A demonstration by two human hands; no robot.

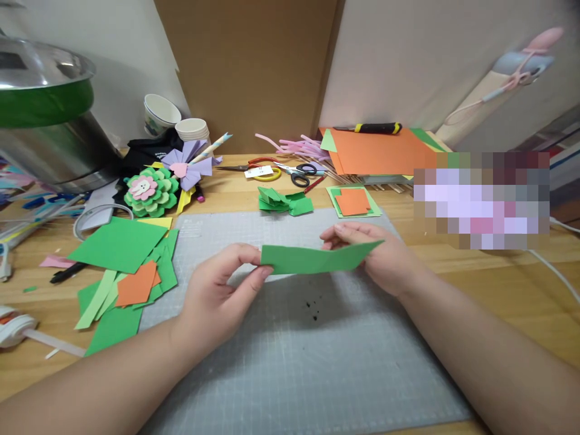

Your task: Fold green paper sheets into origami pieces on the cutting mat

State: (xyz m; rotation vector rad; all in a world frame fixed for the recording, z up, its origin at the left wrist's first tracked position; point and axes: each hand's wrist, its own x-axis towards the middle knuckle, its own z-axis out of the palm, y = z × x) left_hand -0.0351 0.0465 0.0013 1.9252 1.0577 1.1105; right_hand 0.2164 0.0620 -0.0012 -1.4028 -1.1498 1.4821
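A green paper strip (312, 260) is stretched between my hands, above a grey cutting mat (272, 368). My left hand (222, 284) pinches the strip's left end between thumb and fingers. At the other end my right hand (385, 254) is curled around the paper, its lower fingers partly hidden behind it. The right tip of the strip bends upward. On the mat below lie small dark crumbs (315, 311). Past my hands, at the mat's far edge, sits a folded green paper piece (285, 201).
Left of the mat are green and orange paper scraps (122, 248), a paper flower (151, 190) and a glue gun (27, 326). Scissors (301, 172) lie at the back. A small paper stack (353, 202) and orange sheets (380, 154) with a cutter (371, 128) are at the back right.
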